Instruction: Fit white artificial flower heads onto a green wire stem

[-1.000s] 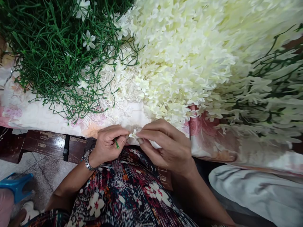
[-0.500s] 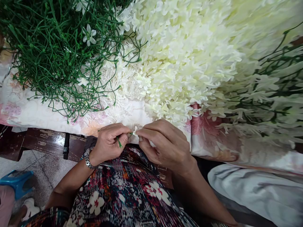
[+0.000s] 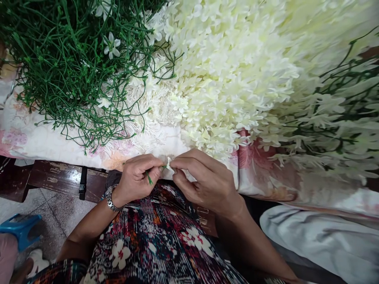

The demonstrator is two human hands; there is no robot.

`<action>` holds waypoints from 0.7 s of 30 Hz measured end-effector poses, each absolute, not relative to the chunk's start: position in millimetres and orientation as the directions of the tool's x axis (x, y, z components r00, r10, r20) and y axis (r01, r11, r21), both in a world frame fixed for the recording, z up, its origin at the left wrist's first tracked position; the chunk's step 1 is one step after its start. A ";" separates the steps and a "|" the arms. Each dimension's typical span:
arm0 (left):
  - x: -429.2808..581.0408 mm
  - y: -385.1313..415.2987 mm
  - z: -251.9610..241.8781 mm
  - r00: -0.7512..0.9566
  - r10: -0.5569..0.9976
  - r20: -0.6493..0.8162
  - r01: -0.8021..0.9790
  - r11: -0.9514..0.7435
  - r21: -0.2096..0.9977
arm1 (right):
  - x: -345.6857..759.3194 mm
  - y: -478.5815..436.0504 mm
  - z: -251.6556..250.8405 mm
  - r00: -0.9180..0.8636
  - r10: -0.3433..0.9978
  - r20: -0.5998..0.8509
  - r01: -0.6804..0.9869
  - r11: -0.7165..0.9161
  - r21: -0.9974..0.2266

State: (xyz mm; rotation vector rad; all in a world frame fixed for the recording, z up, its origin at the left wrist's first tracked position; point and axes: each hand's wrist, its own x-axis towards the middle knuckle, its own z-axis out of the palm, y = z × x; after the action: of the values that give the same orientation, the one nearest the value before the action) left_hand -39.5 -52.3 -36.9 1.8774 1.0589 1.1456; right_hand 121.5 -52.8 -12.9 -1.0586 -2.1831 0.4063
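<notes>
My left hand (image 3: 140, 175) is closed in a pinch on a green plastic stem (image 3: 149, 179), whose branched end pokes out below the fingers. A small white piece of artificial flower (image 3: 168, 163) sits at the stem's tip, between my two hands. The thumb and forefinger of my right hand (image 3: 204, 179) pinch that white flower from the right side. Both hands are at the table's near edge, above my lap. How the flower and stem join is too small to make out.
A heap of green stems (image 3: 71, 71) lies at the back left over white stamens (image 3: 160, 102). Beside it rises a large pile of cream petals (image 3: 231, 75). Flowered stems (image 3: 340, 122) lie at the right. Floral cloth (image 3: 59, 138) covers the table; a blue stool (image 3: 22, 228) stands at lower left.
My right hand has shifted very slightly left, and the white flower between its fingertips has turned a little. My left hand keeps its place and its grip on the stem.
</notes>
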 end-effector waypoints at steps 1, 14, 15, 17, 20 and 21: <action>-39.5 -52.2 -36.8 0.280 0.892 0.355 0.286 -0.431 0.856 | 121.8 -52.6 -12.7 -0.448 0.786 0.427 0.567 0.618 -0.544; -39.8 -52.5 -36.4 0.282 0.895 0.347 0.282 -0.423 0.861 | 128.6 -50.4 -10.6 -0.428 0.855 0.292 0.376 0.462 -0.803; -39.9 -52.5 -36.5 0.285 0.893 0.348 0.281 -0.425 0.861 | 129.1 -50.0 -11.6 -0.426 0.857 0.290 0.362 0.455 -0.814; -40.0 -52.5 -36.8 0.294 0.890 0.349 0.281 -0.430 0.858 | 129.5 -49.0 -13.1 -0.424 0.859 0.288 0.341 0.445 -0.828; -40.2 -52.3 -37.6 0.307 0.886 0.347 0.289 -0.434 0.853 | 128.3 -48.0 -13.4 -0.420 0.861 0.286 0.343 0.443 -0.828; -40.2 -52.3 -37.8 0.310 0.886 0.345 0.292 -0.434 0.852 | 127.6 -47.9 -13.2 -0.416 0.862 0.291 0.354 0.448 -0.821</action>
State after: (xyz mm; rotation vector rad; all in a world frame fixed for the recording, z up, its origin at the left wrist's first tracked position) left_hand -40.2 -52.3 -37.8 1.8961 1.0448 1.1091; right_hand 127.6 -47.9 -13.2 -1.0169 -1.9711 0.8874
